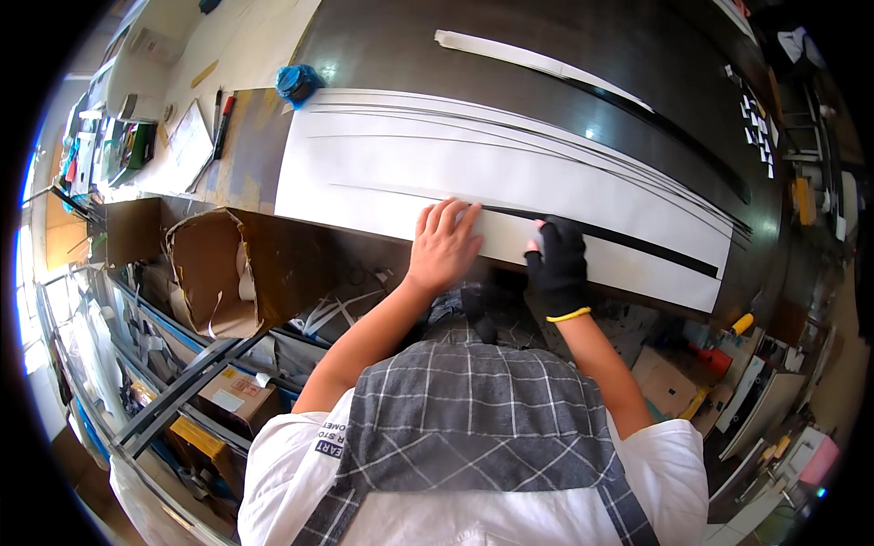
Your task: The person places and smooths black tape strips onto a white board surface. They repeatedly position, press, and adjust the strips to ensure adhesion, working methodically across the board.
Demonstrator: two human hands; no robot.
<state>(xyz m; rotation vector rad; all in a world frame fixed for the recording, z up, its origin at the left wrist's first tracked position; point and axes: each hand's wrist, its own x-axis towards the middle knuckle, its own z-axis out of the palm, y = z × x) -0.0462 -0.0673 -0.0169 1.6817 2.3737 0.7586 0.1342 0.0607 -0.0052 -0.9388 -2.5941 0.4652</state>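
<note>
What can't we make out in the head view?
All in the head view:
1. Whether the thin strip meets the black strip: the left hand covers that spot.
2. What, if anything, the right hand holds: hidden by the hand itself.
3. What the small white pieces are: too small.

Bright light (29, 300) glares far left of the left hand (444, 241); a metal rack (171, 391) stands nearer, lower left; beyond the hand spreads a dark table (382, 59).
</note>
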